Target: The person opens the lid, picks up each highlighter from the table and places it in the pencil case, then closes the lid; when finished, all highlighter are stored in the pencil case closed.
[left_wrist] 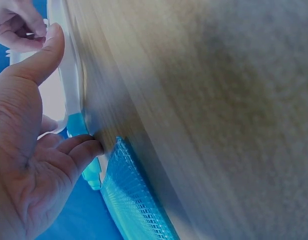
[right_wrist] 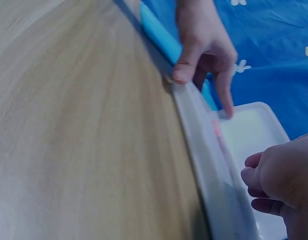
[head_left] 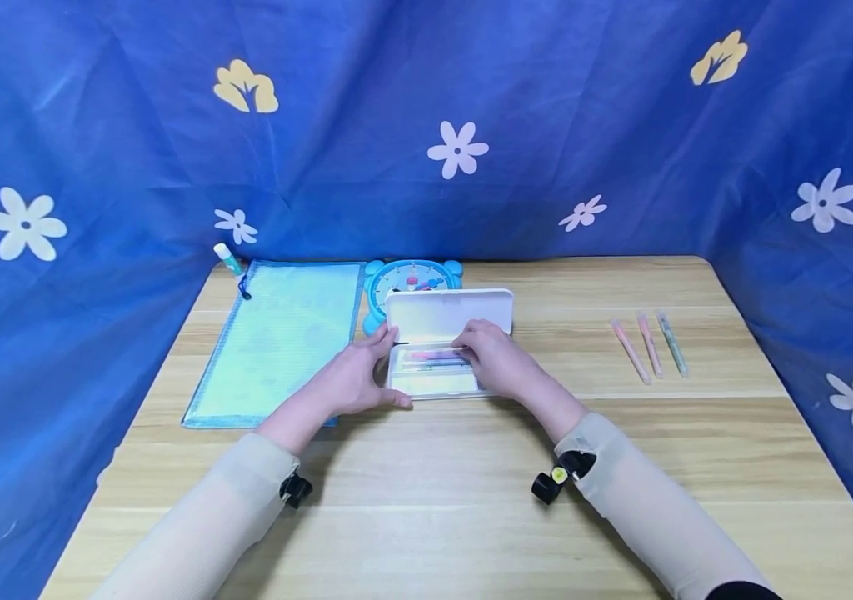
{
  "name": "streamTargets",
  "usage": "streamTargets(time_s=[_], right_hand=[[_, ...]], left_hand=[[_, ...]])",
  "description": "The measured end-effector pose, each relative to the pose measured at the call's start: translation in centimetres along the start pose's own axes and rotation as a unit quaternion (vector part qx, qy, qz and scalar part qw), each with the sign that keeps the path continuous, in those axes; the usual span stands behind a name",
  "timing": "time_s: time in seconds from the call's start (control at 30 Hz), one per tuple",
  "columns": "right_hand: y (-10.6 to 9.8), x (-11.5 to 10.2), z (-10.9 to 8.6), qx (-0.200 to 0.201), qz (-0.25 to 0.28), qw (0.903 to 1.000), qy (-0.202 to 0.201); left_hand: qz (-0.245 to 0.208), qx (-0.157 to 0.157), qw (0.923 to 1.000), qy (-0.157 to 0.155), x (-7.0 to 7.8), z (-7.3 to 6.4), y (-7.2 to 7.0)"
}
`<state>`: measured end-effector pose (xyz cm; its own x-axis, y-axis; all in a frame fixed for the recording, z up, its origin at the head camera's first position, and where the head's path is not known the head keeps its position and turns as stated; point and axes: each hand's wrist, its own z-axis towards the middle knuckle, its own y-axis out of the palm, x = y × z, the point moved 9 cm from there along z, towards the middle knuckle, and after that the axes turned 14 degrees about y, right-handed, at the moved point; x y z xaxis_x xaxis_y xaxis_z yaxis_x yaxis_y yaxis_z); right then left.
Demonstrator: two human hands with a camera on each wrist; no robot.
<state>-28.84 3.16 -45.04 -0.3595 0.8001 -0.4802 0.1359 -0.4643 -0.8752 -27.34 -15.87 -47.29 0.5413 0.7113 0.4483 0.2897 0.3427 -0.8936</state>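
A white pencil case (head_left: 434, 384) stands with its lid (head_left: 449, 312) raised, and several slim pens (head_left: 430, 358) lie inside it. My left hand (head_left: 355, 375) holds the case's left end, thumb at the front corner and fingers by the lid's edge. Over the right part of the case, my right hand (head_left: 494, 354) has its fingers curled beside the pens' ends. Its fingertips are bunched in the right wrist view (right_wrist: 278, 180), which shows no pen between them; whether they pinch one I cannot tell.
Behind the case lies a blue toy clock (head_left: 411, 275). To the left are a light-blue mesh zip pouch (head_left: 284, 333) and a glue stick (head_left: 228, 259). Two pink pens and a green pen (head_left: 672, 343) lie at the right. A blue curtain (head_left: 366, 100) surrounds the wooden table (head_left: 426, 517).
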Motion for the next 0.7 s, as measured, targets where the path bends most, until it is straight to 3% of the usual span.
streamTargets(time_s=[0.17, 0.4, 0.7], right_hand=[[-2.0, 0.7, -0.6, 0.024, 0.026, 0.9992, -0.018], [-5.3, 2.8, -1.6, 0.061, 0.056, 0.9965, 0.006], [-10.0, 6.7, -3.6, 0.129, 0.103, 0.9857, 0.034]], left_hand=[[-0.002, -0.005, 1.0, -0.001, 0.0, 0.0, 0.1], [-0.011, -0.008, 0.9999, 0.0, -0.1, 0.3, 0.2], [-0.017, -0.011, 0.9998, -0.001, -0.2, 0.2, 0.1]])
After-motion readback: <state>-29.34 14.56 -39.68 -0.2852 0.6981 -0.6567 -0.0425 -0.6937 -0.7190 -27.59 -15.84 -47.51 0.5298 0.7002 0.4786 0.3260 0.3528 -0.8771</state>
